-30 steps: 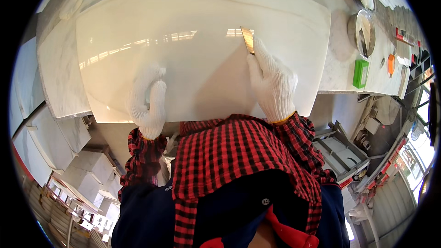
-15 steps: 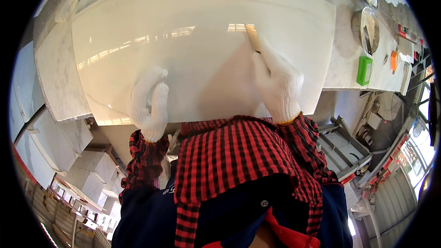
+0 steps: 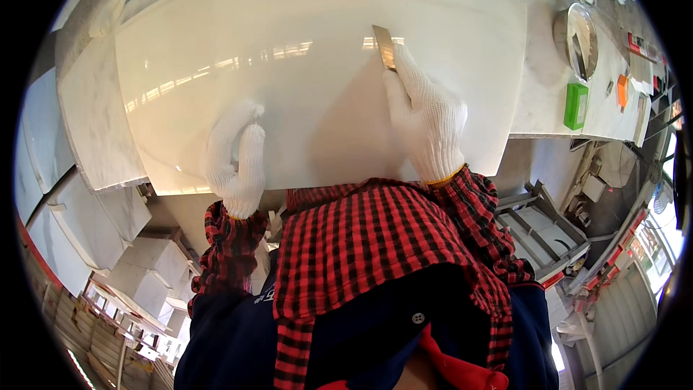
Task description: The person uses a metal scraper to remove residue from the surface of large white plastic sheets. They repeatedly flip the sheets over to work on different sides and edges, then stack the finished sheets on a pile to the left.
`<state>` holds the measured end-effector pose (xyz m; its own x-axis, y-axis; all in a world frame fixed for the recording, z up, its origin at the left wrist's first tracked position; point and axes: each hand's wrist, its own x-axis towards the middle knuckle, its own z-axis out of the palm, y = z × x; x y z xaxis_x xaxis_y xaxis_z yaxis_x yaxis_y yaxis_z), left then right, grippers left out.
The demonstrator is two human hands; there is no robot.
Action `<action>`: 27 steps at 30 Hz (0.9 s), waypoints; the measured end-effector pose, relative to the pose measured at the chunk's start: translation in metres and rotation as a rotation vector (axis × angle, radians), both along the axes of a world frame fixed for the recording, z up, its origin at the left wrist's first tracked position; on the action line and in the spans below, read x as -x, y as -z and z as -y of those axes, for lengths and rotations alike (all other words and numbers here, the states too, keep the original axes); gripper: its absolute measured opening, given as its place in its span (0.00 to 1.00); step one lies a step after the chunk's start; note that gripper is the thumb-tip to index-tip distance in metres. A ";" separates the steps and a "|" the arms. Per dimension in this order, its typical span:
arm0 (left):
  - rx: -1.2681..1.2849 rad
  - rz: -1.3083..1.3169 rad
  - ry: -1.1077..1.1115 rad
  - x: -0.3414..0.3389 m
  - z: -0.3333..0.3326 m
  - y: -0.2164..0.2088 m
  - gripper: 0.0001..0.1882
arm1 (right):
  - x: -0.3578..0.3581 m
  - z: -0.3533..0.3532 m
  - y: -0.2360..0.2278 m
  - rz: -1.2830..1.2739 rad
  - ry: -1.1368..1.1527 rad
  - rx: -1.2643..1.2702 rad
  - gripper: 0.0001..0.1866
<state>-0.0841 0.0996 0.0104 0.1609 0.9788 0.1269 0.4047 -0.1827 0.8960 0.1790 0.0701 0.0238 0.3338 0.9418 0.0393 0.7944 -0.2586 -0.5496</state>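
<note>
A large, glossy, pale stone slab [image 3: 332,0] with faint veins lies flat in front of me. In my white-gloved right hand [image 3: 431,112] a narrow, flat metal scraper blade [image 3: 384,47] is gripped between thumb and fingers. The blade points away from me over the slab, and its handle end is hidden in the glove. Whether its tip touches the stone I cannot tell. My left hand [image 3: 237,159], also gloved in white, rests at the slab's near left part. Its fingers are loosely bent, with a gap beside the thumb and nothing held.
Right of the slab, a round metal bowl [image 3: 577,42] with a flat tool in it stands near a green box [image 3: 575,106] and a small orange item [image 3: 622,91]. White stone pieces [image 3: 61,195] lie at the left. A grey metal frame [image 3: 543,235] sits low at the right.
My right hand has shifted slightly left and away from me with the scraper blade, which now shows a wider face. The left hand stays nearly in place.
</note>
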 end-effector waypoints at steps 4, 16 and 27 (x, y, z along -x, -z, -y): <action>-0.056 -0.015 -0.009 -0.004 0.000 -0.002 0.13 | -0.018 0.013 -0.013 -0.617 0.209 0.186 0.23; 0.162 0.170 0.371 -0.069 0.011 -0.031 0.17 | -0.054 0.088 -0.040 -0.705 0.534 0.165 0.24; -0.317 -0.249 0.841 -0.126 -0.039 -0.042 0.21 | -0.053 0.097 -0.028 -0.682 0.579 0.071 0.23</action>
<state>0.0416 0.1391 0.0527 0.8596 0.4539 0.2349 0.2024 -0.7243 0.6591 0.2320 -0.0265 0.0521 0.6866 0.6117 -0.3930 0.0361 -0.5686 -0.8218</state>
